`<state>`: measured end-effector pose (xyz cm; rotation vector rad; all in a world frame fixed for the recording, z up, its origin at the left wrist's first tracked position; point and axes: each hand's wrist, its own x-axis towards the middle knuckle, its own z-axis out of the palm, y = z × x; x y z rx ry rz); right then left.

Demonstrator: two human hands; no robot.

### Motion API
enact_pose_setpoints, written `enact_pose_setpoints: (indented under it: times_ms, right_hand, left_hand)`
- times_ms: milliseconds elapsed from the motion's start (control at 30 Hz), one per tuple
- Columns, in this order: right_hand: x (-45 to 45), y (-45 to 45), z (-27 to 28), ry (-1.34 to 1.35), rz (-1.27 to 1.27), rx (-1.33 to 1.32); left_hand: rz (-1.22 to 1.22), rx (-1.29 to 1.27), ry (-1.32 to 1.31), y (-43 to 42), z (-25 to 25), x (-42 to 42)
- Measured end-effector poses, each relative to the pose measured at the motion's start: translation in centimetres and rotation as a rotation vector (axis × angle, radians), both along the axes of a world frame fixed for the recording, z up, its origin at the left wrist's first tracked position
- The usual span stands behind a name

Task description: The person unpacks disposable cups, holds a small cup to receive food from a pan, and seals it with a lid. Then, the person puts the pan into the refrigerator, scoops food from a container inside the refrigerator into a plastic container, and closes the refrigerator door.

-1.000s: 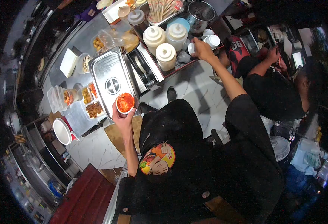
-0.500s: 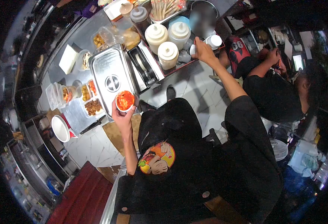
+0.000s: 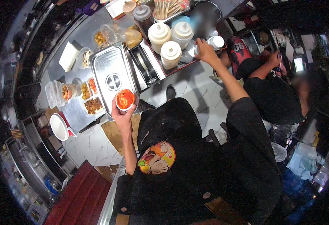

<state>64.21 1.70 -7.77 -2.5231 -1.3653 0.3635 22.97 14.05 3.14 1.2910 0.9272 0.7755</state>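
Note:
My left hand (image 3: 122, 118) is closed around a small white cup (image 3: 124, 108) filled with glossy red food (image 3: 125, 99). It holds the cup by the near corner of a steel pan lid (image 3: 110, 65). My right hand (image 3: 208, 53) reaches out to the red-edged tray, its fingers bent around a small clear jar (image 3: 191, 48) with a pale lid, partly hidden by the fingers. Beside that hand stand a white-capped container (image 3: 216, 42) and white squeeze bottles (image 3: 170, 55).
Tubs of yellow pieces (image 3: 85, 91) and brown strips (image 3: 93, 106) sit left of the pan. A white-and-red paper bucket (image 3: 60, 126) is at the table's left corner. Wooden sticks (image 3: 170, 8) lie at the back. A person in black (image 3: 271, 93) is at the right.
The view has shifted slightly. My right hand stays at the tray, and the clear jar by its fingertips shows more plainly. My left hand still holds the cup in about the same place.

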Motion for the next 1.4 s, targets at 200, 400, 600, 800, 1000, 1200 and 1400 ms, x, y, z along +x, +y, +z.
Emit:
enact_pose_setpoints:
  times_ms: [200,400,600,800,1000,1200,1400]
  right_hand:
    - [1.4,1.0,0.5,-0.081,0.021,0.209]
    - [0.0,-0.3,-0.2,-0.137,0.002,0.047]
    - [-1.1,-0.2,-2.5,-0.192,0.015,-0.085]
    - [-1.8,1.3,-1.9,-0.173,-0.045,-0.232]
    - [-2.7,1.0,-1.0,-0.068,-0.125,-0.152]
    - [-3.0,-0.4,-0.4,-0.077,-0.096,0.104]
    - [-3.2,-1.3,0.0,-0.096,-0.069,0.180]
  left_hand:
    - [-0.002,0.003,0.030,0.0,0.0,0.1]
    - [0.002,0.030,0.002,0.2,-0.3,0.0]
    - [-0.035,0.037,0.018,0.4,-0.5,0.0]
    - [-0.051,0.022,-0.025,0.7,-0.6,0.2]
    - [-0.034,0.011,-0.004,0.6,0.1,0.1]
    - [-0.034,0.030,-0.007,0.8,0.0,-0.2]
    - [-0.044,-0.011,0.031,0.9,-0.9,-0.6]
